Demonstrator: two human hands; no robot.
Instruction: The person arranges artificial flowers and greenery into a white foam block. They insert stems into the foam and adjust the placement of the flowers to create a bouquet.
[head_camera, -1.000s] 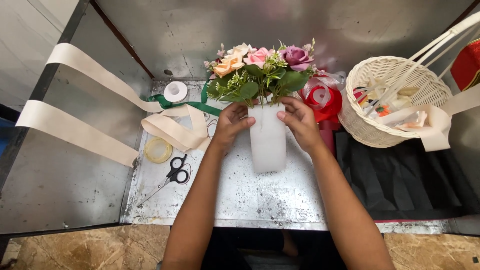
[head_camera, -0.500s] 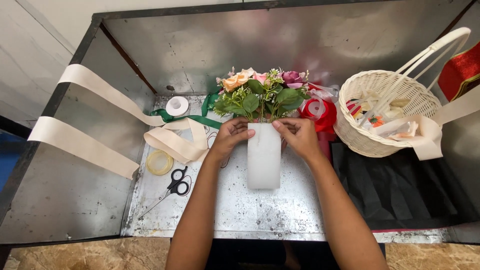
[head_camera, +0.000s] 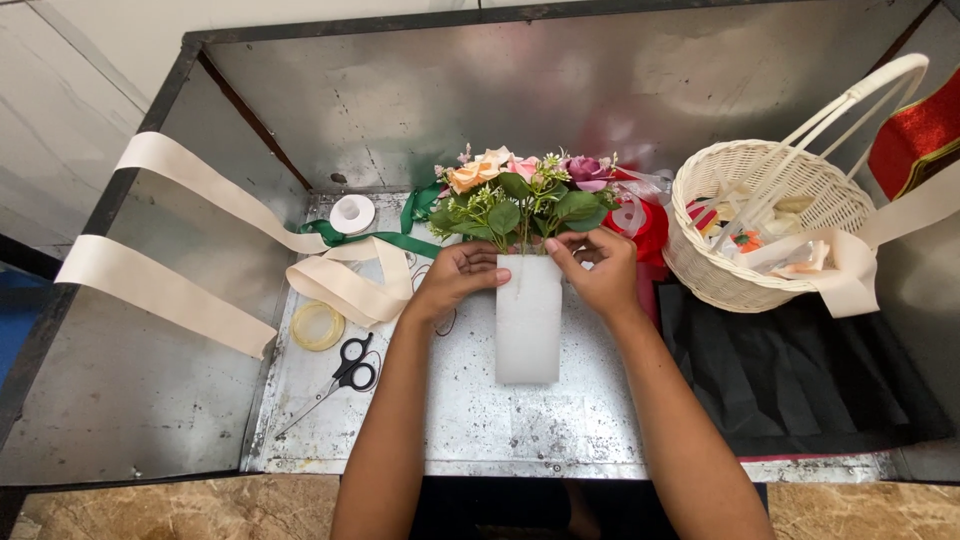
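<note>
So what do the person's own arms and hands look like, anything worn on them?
Both forearms are bare as far as the bottom edge of the picture, no sleeves showing. The left hand and right hand wear no gloves, and no watch, bracelet or ring is visible. Fingernails look short and unpainted.

Both hands (head_camera: 460, 280) have slid up the white block (head_camera: 528, 320) — now gripping its top edge by the stems.
</note>
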